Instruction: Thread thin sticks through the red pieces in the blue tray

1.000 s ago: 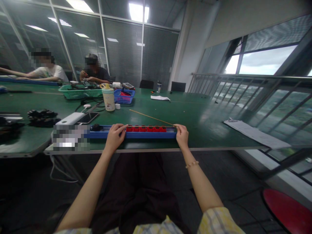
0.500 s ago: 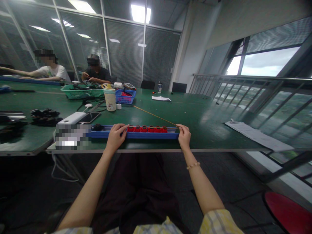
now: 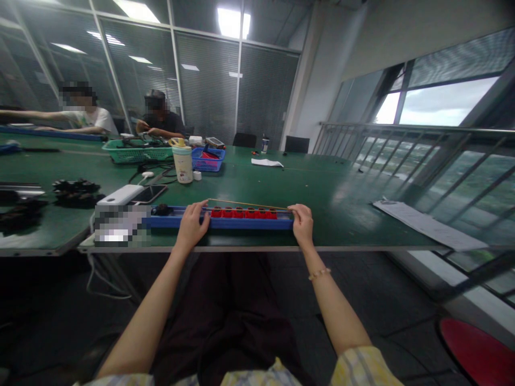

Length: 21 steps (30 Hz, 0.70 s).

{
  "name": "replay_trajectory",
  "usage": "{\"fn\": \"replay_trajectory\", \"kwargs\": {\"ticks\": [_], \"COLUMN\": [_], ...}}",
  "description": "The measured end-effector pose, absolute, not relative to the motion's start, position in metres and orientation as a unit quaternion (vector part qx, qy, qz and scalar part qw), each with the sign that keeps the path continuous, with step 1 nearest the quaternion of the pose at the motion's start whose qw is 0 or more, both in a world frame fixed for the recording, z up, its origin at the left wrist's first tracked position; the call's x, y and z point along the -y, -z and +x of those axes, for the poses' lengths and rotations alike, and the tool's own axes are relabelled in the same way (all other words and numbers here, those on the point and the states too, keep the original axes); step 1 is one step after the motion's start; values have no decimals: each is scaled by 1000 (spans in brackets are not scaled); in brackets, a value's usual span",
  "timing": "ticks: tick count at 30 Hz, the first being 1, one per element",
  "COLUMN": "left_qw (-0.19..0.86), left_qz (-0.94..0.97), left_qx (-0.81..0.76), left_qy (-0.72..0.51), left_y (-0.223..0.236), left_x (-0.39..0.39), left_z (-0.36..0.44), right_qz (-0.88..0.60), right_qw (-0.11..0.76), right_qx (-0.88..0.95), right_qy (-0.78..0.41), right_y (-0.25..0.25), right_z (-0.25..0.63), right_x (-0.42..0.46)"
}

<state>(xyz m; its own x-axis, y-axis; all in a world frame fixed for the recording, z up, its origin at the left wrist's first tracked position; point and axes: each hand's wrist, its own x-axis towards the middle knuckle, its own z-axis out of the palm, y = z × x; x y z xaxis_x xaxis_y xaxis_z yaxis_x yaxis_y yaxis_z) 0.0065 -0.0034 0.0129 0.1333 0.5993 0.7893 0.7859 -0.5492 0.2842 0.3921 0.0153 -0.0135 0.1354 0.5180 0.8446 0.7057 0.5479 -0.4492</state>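
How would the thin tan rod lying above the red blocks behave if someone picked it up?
The thin tan rod is probably light, as the right hand seems to manage it with a fingertip pinch at one end. Its long, slender shape suggests some flex. If it is round, it could roll when set down loose.

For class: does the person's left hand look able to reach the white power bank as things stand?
Probably yes: the left hand rests on the blue tray, and the white power bank lies just beyond the tray's end, with only a dark round object on the tray between them.
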Motion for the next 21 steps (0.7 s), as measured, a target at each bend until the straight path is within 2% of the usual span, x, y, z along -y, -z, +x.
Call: {"fn": "replay_trajectory", "kwargs": {"ticks": [21], "left_qw": [95], "left_qz": [-767], "left_qx": [445], "left_qy": [453], "left_y": [-11], "left_x": [1], "left_z": [5], "right_qz": [-485], "right_qw": [577], "right_qx": [653], "right_qy": [76], "right_y": [13], "right_z": [390], "right_x": [-15]}}
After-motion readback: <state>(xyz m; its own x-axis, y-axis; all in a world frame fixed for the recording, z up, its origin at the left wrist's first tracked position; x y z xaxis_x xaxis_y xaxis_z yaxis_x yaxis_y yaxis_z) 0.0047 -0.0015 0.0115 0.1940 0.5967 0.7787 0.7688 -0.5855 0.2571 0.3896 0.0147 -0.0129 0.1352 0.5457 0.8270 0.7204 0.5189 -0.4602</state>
